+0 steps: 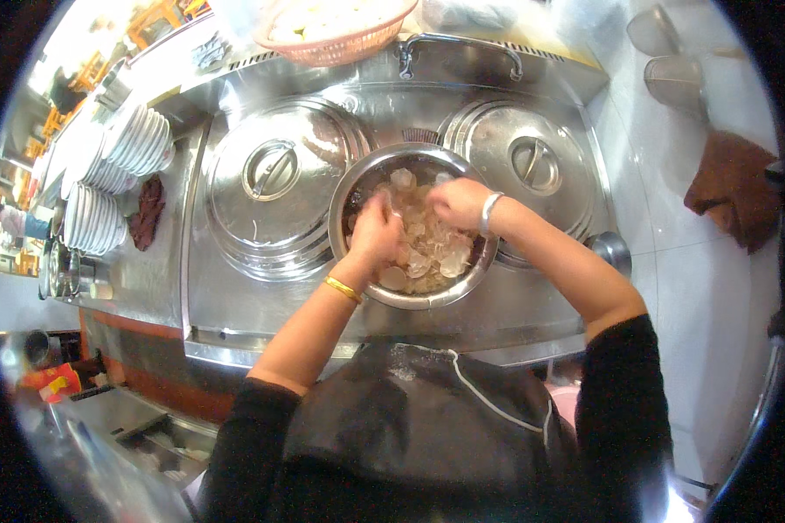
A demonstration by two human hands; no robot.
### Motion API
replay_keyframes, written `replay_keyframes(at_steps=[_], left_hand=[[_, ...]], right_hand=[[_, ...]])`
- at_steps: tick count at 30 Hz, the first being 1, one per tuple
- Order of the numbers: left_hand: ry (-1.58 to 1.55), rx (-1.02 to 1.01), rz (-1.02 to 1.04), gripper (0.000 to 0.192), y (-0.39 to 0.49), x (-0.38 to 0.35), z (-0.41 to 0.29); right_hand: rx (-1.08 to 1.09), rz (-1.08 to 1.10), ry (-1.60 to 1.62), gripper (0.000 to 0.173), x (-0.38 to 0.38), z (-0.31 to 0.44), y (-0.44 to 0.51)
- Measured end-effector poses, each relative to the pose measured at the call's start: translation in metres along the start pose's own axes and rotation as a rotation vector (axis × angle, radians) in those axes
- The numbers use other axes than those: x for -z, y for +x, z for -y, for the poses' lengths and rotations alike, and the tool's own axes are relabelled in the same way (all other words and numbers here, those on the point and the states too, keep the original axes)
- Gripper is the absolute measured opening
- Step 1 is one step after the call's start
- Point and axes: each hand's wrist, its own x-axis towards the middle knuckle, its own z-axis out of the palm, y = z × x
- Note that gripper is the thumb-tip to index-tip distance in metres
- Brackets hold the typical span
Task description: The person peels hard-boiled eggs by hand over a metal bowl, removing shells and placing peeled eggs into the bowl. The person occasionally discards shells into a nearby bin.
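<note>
A round stainless steel bowl (425, 301) stands on the steel counter between two large lidded pots. Thin, pale, translucent slices (454, 260) of some food fill much of it, with water or wet pieces around them. Over the bowl's left part is my left hand (378, 229), its fingers bent down near the slices; a pale piece seems to be at its fingertips. My right hand (456, 201) is over the upper right part of the bowl, fingers curled and blurred. Whether it holds a slice cannot be made out.
Steel pot lids (271, 171) (536, 167) flank the bowl. Stacked white plates (95, 219) and a dark red cloth (147, 212) are on the left. Behind the pots are a metal faucet pipe (461, 40) and a pink plastic basket (340, 51). Brown cloth (732, 189) hangs at the right.
</note>
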Motion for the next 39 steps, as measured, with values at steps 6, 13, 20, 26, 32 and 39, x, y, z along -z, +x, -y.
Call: replay_keyframes(at_steps=[6, 13, 20, 26, 32, 39], left_hand=[[0.413, -0.148, 0.29, 0.03, -0.017, -0.003, -0.015], [0.305, -0.172, 0.199, 0.033, -0.015, -0.004, -0.011], [-0.019, -0.329, -0.215, 0.035, -0.011, -0.003, -0.009], [-0.38, -0.289, -0.286, 0.027, -0.006, -0.001, -0.002], [-0.428, -0.304, -0.155, 0.022, -0.013, -0.003, -0.001], [-0.519, -0.33, 0.26, 0.042, -0.021, -0.002, -0.009]], right_hand=[[-0.234, 0.169, -0.255, 0.033, -0.039, 0.009, 0.074], [-0.418, 0.022, -0.257, 0.06, -0.047, 0.022, 0.089], [-0.225, -0.055, -0.067, 0.059, -0.022, 0.018, 0.048], [0.205, -0.17, 0.323, 0.043, -0.016, 0.041, -0.049], [0.054, -0.332, 0.352, 0.04, -0.049, 0.051, -0.079], [-0.335, -0.113, 1.058, 0.04, -0.039, 0.025, -0.045]])
